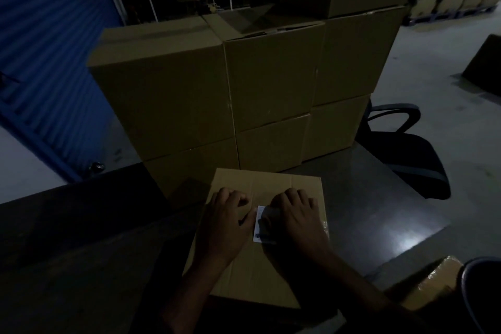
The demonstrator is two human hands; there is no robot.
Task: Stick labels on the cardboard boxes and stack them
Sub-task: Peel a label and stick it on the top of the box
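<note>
A flat brown cardboard box lies on the dark bench, a white rectangular label on its top. The left grip rests beside the label, fingers loosely bent, thumb at its edge. The right grip presses flat over the label's right part.

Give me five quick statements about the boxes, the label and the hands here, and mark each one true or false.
1. Both hands rest on the near box. True.
2. The label is white with dark print. True.
3. The right hand is lifting a box off the stack. False: it lies over the label on the near box.
4. The stacked boxes stand behind the near box. True.
5. The left hand holds a tape roll. False: it holds no tool, its fingers rest on the cardboard.
</note>
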